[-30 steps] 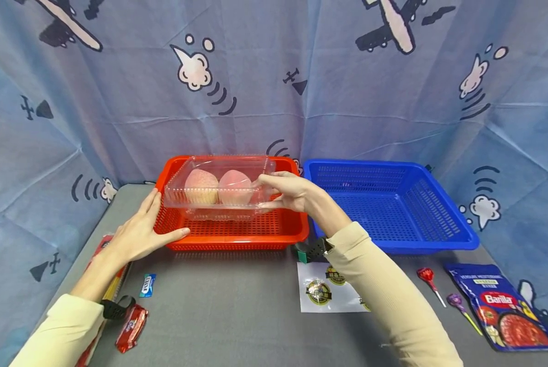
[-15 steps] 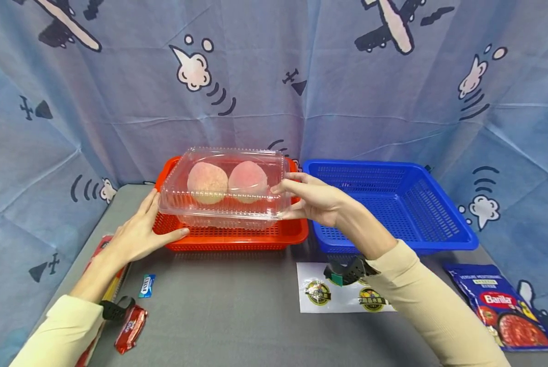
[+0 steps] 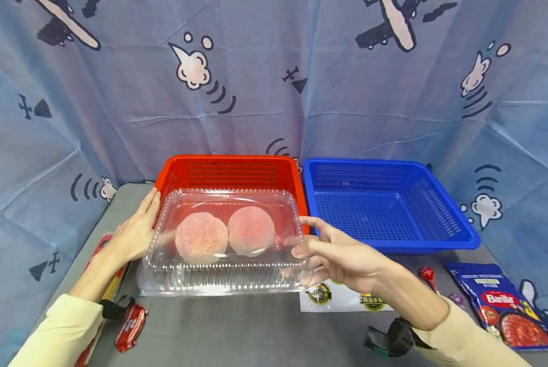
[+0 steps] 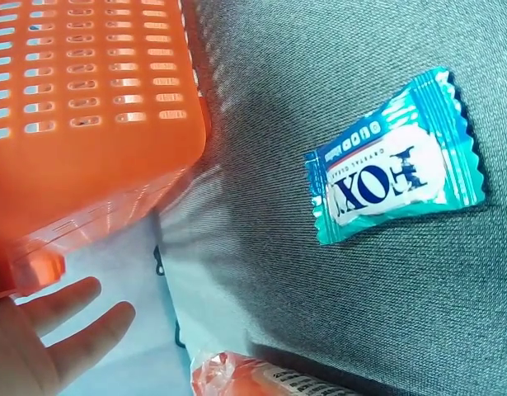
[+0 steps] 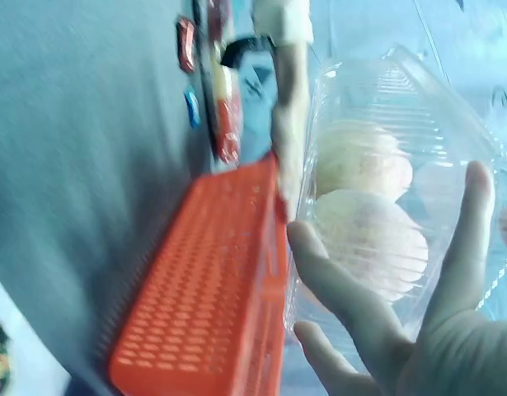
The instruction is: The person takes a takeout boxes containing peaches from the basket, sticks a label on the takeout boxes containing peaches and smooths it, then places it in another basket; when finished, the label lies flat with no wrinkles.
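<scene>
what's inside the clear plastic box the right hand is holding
Two round pink peaches lie side by side inside the clear box, lid closed. Their undersides and the box floor beneath them are hidden.

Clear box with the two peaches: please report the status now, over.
Right hand grips clear box, fingers on its end. Left hand rests on red basket. Box is above the table, in front of the basket. Nothing blocks it.

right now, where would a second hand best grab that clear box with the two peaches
Probably the free left short end of the clear box, fingers under the base and thumb over the ribbed rim, coming in from the left hand's side. The right hand already holds the opposite end, the box is wide and shallow, and both peaches sit mid-tray, so an end grip would balance it.
</scene>
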### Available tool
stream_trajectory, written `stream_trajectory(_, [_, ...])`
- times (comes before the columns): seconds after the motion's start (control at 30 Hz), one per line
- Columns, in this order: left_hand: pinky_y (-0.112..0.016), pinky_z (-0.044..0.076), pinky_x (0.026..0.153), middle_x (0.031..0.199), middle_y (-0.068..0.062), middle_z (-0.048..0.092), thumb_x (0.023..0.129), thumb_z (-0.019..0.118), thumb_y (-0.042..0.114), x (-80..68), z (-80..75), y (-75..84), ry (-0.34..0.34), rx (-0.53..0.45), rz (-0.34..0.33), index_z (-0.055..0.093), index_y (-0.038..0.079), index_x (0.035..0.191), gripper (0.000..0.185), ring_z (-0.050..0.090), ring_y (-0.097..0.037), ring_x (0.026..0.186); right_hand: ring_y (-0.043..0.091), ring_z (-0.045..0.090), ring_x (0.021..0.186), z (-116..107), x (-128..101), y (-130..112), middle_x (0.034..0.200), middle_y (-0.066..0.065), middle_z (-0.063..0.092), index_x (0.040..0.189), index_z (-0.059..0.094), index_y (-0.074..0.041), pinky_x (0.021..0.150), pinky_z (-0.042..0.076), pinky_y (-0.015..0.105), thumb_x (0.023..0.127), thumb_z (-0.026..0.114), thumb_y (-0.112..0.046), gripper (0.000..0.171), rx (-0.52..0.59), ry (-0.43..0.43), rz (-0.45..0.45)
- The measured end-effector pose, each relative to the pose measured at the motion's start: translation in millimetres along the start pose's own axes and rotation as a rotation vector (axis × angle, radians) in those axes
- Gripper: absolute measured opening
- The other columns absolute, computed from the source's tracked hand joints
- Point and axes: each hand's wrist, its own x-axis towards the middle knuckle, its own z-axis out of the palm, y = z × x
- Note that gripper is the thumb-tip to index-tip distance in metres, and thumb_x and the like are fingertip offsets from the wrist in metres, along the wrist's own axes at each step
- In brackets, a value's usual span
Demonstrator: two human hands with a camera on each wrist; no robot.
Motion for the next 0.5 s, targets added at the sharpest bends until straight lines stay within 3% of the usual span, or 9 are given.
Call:
stream_trajectory(0.1, [-0.077,0.043,0.095,0.174,-0.009,-0.006,0.09,0.057,0.073,1.7,0.8,3.2,-0.013,-0.004,-0.054,-0.002,0.008,0.165,0.115,0.039,-0.058,0.141,0.021,0.07,0.105,2,-7,18,0.159,0.025,0.033,0.157,0.007,-0.014,0.068,0.062,0.029,0.094,0.062,-0.011,0.084,-0.026,-0.01,-0.017])
stream_trajectory(0.23, [-0.077,0.043,0.094,0.174,-0.01,-0.007,0.089,0.059,0.07,2.1,0.6,7.0,-0.02,-0.01,-0.076,-0.002,0.006,0.164,0.115,0.04,-0.058,0.14,0.021,0.061,0.11,3,-14,41,0.162,0.028,0.026,0.158,0.006,-0.013,0.067,0.063,0.031,0.096,0.06,-0.011,0.082,-0.029,-0.026,-0.026])
stream_trajectory(0.33, [-0.077,0.043,0.094,0.174,-0.012,-0.004,0.09,0.059,0.068,2.0,0.2,8.4,-0.019,-0.009,-0.079,0.0,0.004,0.164,0.114,0.04,-0.057,0.14,0.023,0.065,0.111,3,-17,56,0.162,0.029,0.025,0.158,0.008,-0.014,0.066,0.062,0.031,0.096,0.06,-0.009,0.081,-0.015,-0.021,-0.023])
stream_trajectory(0.5, [-0.079,0.037,0.1,0.174,-0.01,-0.006,0.087,0.056,0.079,1.9,0.8,9.9,-0.024,-0.03,-0.116,-0.002,0.006,0.164,0.121,0.037,-0.057,0.143,0.027,0.07,0.108,4,-15,79,0.158,0.029,0.029,0.158,0.01,-0.015,0.063,0.062,0.032,0.092,0.063,-0.007,0.085,-0.012,0.011,-0.01])
